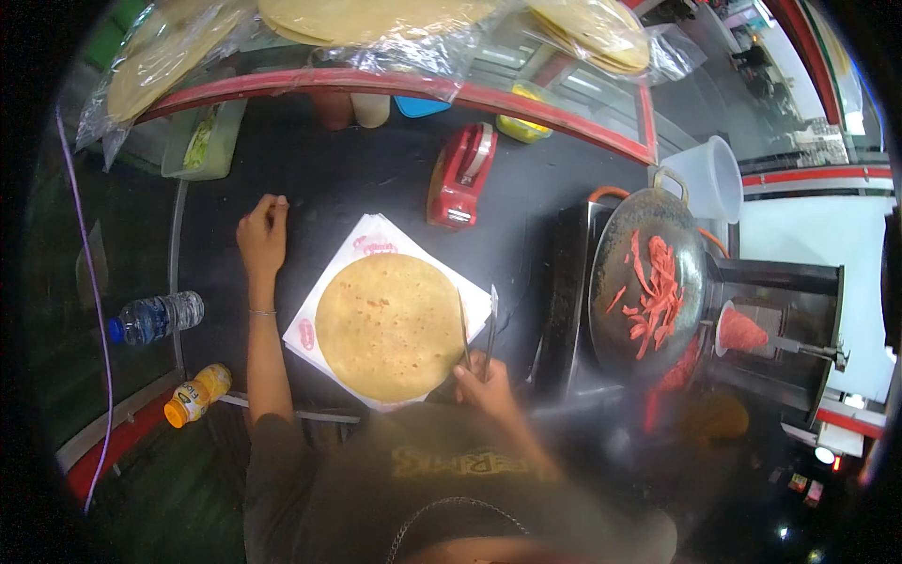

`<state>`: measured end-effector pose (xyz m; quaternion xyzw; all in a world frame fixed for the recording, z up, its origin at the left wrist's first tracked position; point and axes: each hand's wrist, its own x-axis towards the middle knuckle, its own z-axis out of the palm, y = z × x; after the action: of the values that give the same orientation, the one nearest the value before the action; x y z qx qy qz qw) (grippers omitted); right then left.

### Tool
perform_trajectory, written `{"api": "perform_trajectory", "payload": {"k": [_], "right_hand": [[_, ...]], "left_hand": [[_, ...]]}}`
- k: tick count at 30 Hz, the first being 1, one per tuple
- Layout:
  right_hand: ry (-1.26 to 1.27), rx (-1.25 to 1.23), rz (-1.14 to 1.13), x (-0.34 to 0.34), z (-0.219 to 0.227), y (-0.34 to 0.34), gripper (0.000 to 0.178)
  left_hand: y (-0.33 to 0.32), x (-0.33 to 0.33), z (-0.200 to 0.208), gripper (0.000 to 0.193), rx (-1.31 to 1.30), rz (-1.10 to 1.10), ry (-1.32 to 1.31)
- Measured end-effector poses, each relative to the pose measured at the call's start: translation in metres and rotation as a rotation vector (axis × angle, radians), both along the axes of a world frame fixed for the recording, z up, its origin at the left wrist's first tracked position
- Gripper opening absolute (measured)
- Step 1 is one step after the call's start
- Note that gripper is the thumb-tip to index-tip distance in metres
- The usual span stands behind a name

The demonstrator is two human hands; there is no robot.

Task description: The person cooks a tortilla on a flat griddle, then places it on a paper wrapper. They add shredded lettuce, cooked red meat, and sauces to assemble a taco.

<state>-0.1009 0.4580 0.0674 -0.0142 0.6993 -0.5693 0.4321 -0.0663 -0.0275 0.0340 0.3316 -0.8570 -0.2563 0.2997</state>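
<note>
A round flat tortilla (pixel 390 329) lies on a stack of white paper sheets (pixel 376 233) with red print, on the dark counter in front of me. My right hand (pixel 484 381) grips metal tongs (pixel 492 320) at the tortilla's right edge; the tips point away from me, spread apart, with nothing between them. Beyond the paper's upper left side, my left hand (pixel 263 235) rests over the counter with its fingers curled in, and no object shows in it. To the right, strips of reddish meat (pixel 656 296) lie in a dark wok (pixel 611 320) on a stove.
A red tape dispenser (pixel 458 179) stands behind the paper. Bagged flatbreads (pixel 376 19) lie on the glass shelf above. A water bottle (pixel 155 318) and a yellow bottle (pixel 199 393) are at left, a green-filled tub (pixel 202 141) back left, a white bucket (pixel 709 179) behind the wok.
</note>
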Motion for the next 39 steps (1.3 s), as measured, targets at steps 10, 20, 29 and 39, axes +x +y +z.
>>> {"api": "perform_trajectory", "payload": {"k": [10,20,29,39], "right_hand": [[0.057,-0.003,0.069,-0.018,0.013,-0.018,0.022],[0.159,-0.071,0.023,-0.010,-0.020,-0.009,0.026],[0.261,-0.111,-0.048,-0.010,-0.016,-0.016,0.018],[0.364,-0.147,-0.060,-0.002,0.003,-0.019,0.014]], "left_hand": [[0.005,-0.005,0.008,0.027,-0.168,0.054,-0.068],[0.010,-0.002,0.012,0.026,-0.177,0.064,-0.100],[0.031,0.003,0.036,0.026,-0.008,0.122,-0.124],[0.012,-0.006,0.005,0.030,-0.114,0.133,-0.102]]}}
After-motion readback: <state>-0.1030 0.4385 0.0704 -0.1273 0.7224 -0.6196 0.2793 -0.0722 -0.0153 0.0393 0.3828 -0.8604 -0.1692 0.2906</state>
